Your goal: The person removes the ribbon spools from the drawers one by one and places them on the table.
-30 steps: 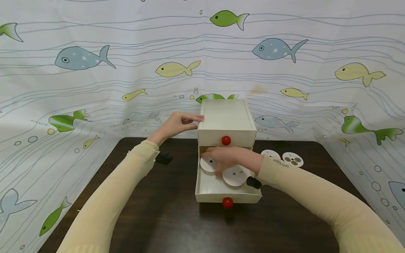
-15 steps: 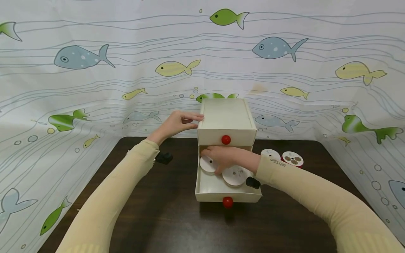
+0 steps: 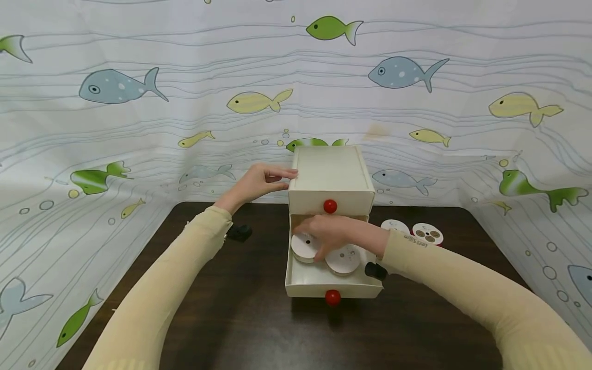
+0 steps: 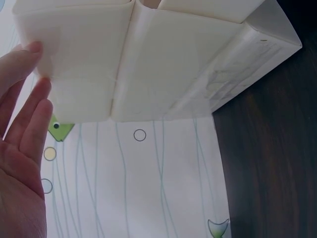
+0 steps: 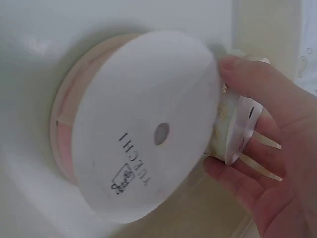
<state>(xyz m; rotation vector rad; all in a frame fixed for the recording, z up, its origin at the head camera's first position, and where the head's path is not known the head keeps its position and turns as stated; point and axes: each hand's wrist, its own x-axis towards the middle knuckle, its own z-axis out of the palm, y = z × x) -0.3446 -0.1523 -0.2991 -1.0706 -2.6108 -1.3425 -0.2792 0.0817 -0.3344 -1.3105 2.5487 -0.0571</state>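
Observation:
A small white two-drawer cabinet (image 3: 330,167) stands on the table, its lower drawer (image 3: 296,280) pulled out. My left hand (image 3: 259,181) touches the cabinet's upper left side with nearly straight fingers, also seen in the left wrist view. Inside the drawer, my right hand (image 3: 326,231) grips the left ribbon spool (image 3: 301,250) between thumb and fingers. The right wrist view shows pale ribbon with gold marks on this spool (image 5: 228,124). Beside it lies a larger white-faced spool (image 5: 143,114) with pink ribbon and printed letters.
Two more white spools, a nearer one (image 3: 392,224) and one with brown-filled holes (image 3: 427,234), lie right of the cabinet on the dark table (image 3: 231,318). Red round knobs (image 3: 332,297) stick out from the drawers. A fish-patterned sheet (image 3: 194,92) surrounds the table.
The left spool has shifted slightly toward the drawer's front, and the right wrist has moved a little to the right. The left hand stays in place.

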